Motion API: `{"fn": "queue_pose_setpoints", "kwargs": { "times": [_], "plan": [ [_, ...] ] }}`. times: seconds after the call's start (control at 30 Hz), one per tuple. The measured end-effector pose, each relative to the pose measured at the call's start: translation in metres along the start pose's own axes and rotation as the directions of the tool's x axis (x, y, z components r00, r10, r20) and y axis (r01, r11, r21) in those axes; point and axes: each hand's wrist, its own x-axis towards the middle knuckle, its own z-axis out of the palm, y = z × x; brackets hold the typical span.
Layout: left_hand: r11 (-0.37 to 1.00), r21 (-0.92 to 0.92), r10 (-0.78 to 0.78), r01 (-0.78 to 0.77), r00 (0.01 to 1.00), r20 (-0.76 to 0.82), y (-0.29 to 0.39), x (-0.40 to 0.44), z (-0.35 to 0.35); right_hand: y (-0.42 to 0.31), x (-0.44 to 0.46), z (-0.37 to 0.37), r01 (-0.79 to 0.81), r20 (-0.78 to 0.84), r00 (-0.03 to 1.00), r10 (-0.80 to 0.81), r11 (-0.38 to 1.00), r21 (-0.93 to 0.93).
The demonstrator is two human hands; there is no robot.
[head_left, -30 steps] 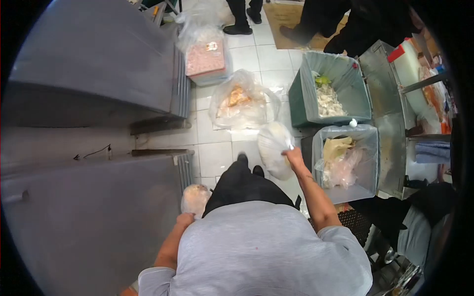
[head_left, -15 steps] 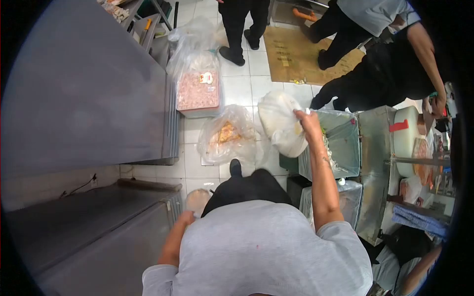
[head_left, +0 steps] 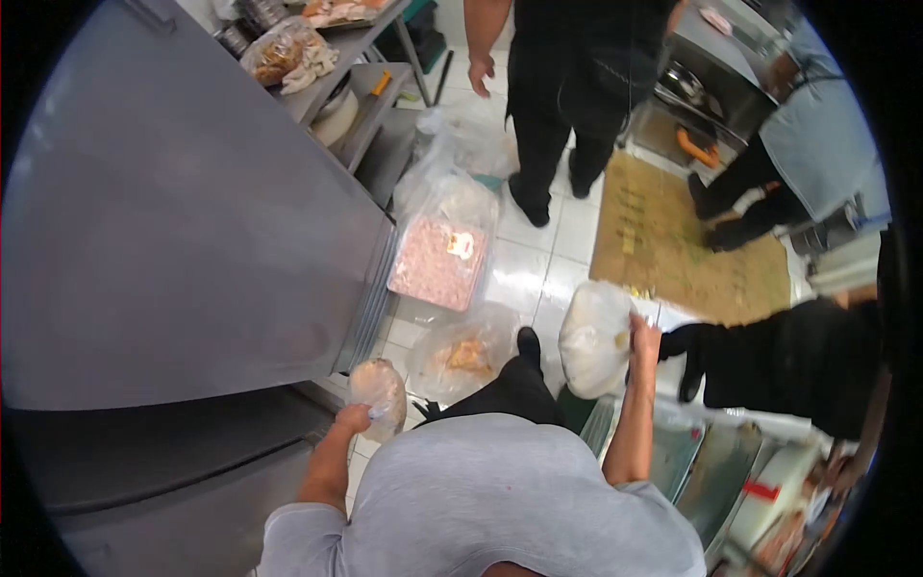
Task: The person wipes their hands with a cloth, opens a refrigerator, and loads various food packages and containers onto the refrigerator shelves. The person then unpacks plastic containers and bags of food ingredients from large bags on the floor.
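My right hand (head_left: pixel 644 337) grips the gathered neck of a full whitish plastic bag (head_left: pixel 591 341), held out to the right above the floor. Down on the left, my left hand (head_left: pixel 354 417) is closed on the top of a smaller clear bag (head_left: pixel 378 392) with pale contents. Between the two, on the floor, rests an open-looking clear bag (head_left: pixel 466 357) with something orange-brown in it. Beyond it stands a bin of pink, meat-like contents (head_left: pixel 437 260) under clear plastic.
Large grey metal cabinets (head_left: pixel 192 221) line the left. Several people stand ahead and right, one on flattened cardboard (head_left: pixel 663 240). A shelf rack (head_left: pixel 361 106) holds bagged food at upper left. Lined bins (head_left: pixel 673 452) and a metal counter are at lower right.
The view has turned and moved forward. The whitish bag in my right hand is now past the lined bins, and the smaller bag in my left hand shows more fully. More of the people is visible.
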Motion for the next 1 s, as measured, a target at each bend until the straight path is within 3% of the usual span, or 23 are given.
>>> {"fn": "queue_pose_setpoints", "kwargs": {
  "times": [0.13, 0.3, 0.47, 0.53, 0.63, 0.73, 0.87, 0.9, 1.0],
  "plan": [
    [0.996, -0.030, -0.083, 0.087, 0.990, 0.113, 0.041, -0.002, -0.070, 0.040, 0.068, 0.011, -0.084, 0.031, 0.996, 0.085, 0.996, -0.014],
    [0.999, -0.038, -0.023, 0.028, 0.990, 0.140, 0.062, 0.022, -0.069, -0.027, 0.107, 0.022, -0.060, 0.147, 0.985, 0.091, 0.978, -0.201],
    [0.978, -0.207, -0.020, 0.022, 1.000, 0.014, 0.103, 0.041, -0.085, -0.053, 0.157, 0.045, 0.170, 0.270, 0.959, -0.086, 0.938, -0.303],
    [0.969, -0.246, -0.033, 0.028, 0.999, -0.014, 0.109, 0.078, -0.070, -0.064, 0.173, 0.053, 0.150, 0.324, 0.945, -0.041, 0.936, -0.319],
    [0.964, -0.266, -0.007, 0.004, 1.000, -0.008, 0.131, 0.106, -0.096, -0.100, 0.172, 0.076, 0.136, 0.338, 0.939, 0.055, 0.847, -0.514],
    [0.960, -0.281, -0.027, 0.001, 0.996, -0.086, 0.150, 0.113, -0.135, -0.110, 0.183, 0.114, 0.227, 0.466, 0.885, 0.003, 0.870, -0.437],
    [0.951, -0.310, -0.034, -0.026, 0.982, -0.187, 0.154, 0.149, -0.178, -0.132, 0.177, 0.186, 0.379, 0.609, 0.793, -0.012, 0.793, -0.477],
    [0.947, -0.318, -0.031, -0.040, 0.976, -0.215, 0.155, 0.161, -0.186, -0.138, 0.168, 0.209, 0.483, 0.631, 0.769, -0.096, 0.735, -0.476],
    [0.916, -0.396, -0.075, -0.064, 0.943, -0.325, 0.160, 0.180, -0.203, -0.168, 0.143, 0.266, 0.439, 0.724, 0.680, 0.115, 0.727, -0.528]
  ]
}}
